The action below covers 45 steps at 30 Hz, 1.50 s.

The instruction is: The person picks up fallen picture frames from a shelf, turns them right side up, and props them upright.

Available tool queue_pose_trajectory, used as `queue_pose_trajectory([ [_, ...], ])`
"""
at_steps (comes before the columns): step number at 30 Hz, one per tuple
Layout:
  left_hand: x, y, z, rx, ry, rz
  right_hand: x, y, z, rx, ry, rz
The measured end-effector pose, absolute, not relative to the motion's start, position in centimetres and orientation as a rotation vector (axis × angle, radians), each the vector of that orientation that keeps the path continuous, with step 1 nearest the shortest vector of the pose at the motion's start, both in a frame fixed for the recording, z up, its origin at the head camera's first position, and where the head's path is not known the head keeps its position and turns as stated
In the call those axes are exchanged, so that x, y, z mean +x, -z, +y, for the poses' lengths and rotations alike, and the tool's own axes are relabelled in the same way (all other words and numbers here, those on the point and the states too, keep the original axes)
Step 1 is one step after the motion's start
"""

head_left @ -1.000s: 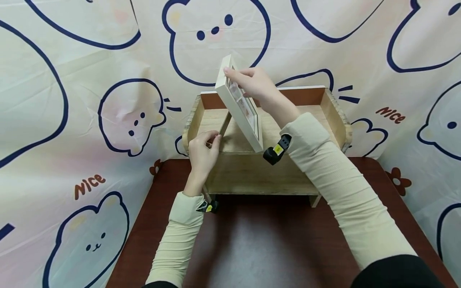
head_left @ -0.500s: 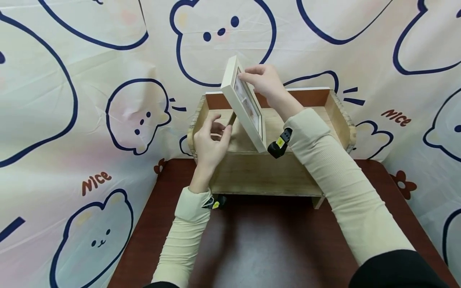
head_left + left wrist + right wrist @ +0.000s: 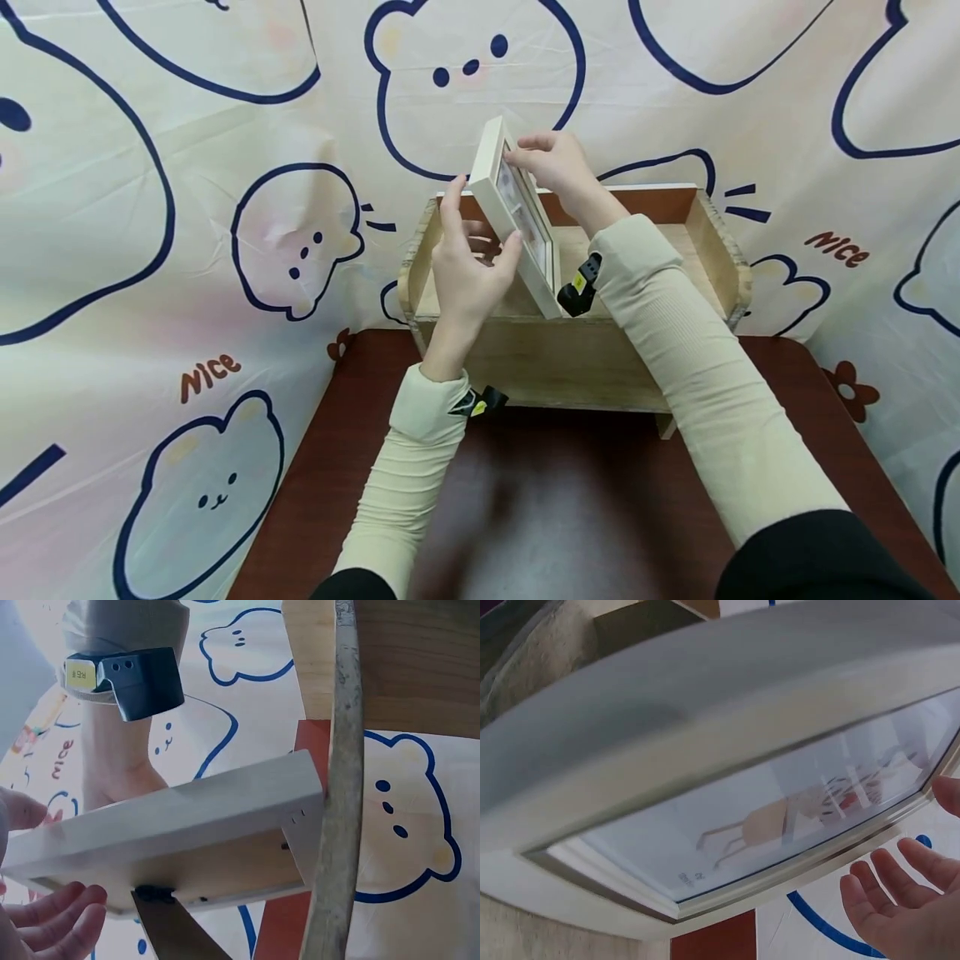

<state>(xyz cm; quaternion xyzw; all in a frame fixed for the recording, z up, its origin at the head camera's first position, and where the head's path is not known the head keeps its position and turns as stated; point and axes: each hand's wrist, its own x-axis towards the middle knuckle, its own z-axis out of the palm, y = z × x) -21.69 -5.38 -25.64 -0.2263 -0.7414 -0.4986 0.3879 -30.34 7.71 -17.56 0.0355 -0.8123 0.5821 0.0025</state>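
A white picture frame (image 3: pixel 517 217) stands tilted on the top of a wooden shelf unit (image 3: pixel 570 358), its glazed front facing right. From its back juts a support leg (image 3: pixel 176 930) on a black hinge (image 3: pixel 154 893). My left hand (image 3: pixel 471 262) is at the frame's left side, thumb and loosely bent fingers spread to either side of it; firm contact cannot be made out. Near the frame's upper right edge is my right hand (image 3: pixel 551 167). Its fingers (image 3: pixel 889 877) are relaxed and apart from the edge, while the thumb lies close to the rim.
The shelf unit has raised side panels (image 3: pixel 720 258) and a brown back strip (image 3: pixel 652 202). It stands on a dark red-brown table (image 3: pixel 540 508). A curtain printed with cartoon bears (image 3: pixel 300 242) hangs behind and at the sides.
My left hand has let go of the support leg and moved up and right to the frame's side. My right hand has loosened from the frame's top and shifted slightly right. The frame keeps its tilt.
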Motion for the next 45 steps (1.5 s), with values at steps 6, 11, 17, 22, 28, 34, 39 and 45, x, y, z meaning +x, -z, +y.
queue_pose_trajectory([
  [6,-21.8,25.5,-4.8,-0.567,1.259,-1.885,-30.7,18.1,7.9,0.163,-1.799,-2.573],
  [11,-22.0,25.5,-4.7,-0.570,1.265,-1.861,-30.9,18.4,8.1,0.193,-1.769,-2.575],
  [17,-22.0,25.5,-4.7,-0.570,1.276,-1.861,-31.1,18.7,8.1,0.227,-1.725,-2.561],
  [22,-22.1,25.5,-4.9,-0.577,1.323,-1.872,-31.1,19.0,8.4,0.227,-1.673,-2.554],
  [28,-22.4,25.4,-5.2,-0.598,1.388,-1.890,-30.9,19.2,9.2,0.142,-1.633,-2.572],
  [34,-22.8,25.3,-5.5,-0.620,1.423,-1.905,-30.9,19.4,10.1,0.095,-1.583,-2.552],
  [39,-23.0,25.3,-5.6,-0.641,1.447,-1.913,-30.8,19.6,10.5,0.082,-1.566,-2.535],
  [45,-23.1,25.1,-5.5,-0.663,1.467,-1.911,-30.5,19.7,10.9,0.058,-1.570,-2.518],
])
